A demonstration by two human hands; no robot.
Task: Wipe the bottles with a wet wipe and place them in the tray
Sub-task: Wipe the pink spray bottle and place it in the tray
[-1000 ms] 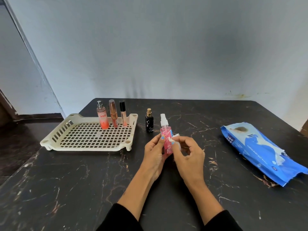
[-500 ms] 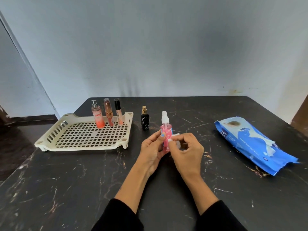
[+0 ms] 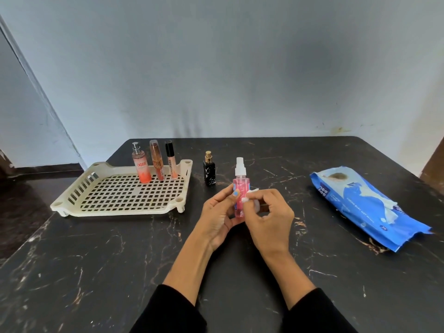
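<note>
My left hand (image 3: 217, 218) holds a pink spray bottle (image 3: 241, 186) with a white nozzle upright above the table's middle. My right hand (image 3: 268, 221) presses a small white wet wipe (image 3: 251, 198) against the bottle's right side. A cream slotted tray (image 3: 120, 207) lies to the left; at its far edge stand an orange-pink bottle (image 3: 141, 168), a copper tube (image 3: 156, 161) and a black-capped gloss tube (image 3: 171, 162). A small black bottle (image 3: 209, 173) with a gold cap stands on the table just right of the tray.
A blue pack of wet wipes (image 3: 365, 207) lies at the right on the black marble table (image 3: 96, 272). A pale wall rises behind the table. The table's left edge drops to a dark floor.
The camera view has shifted slightly. My right hand with the wipe has moved a little down along the pink bottle; the left hand keeps its hold.
</note>
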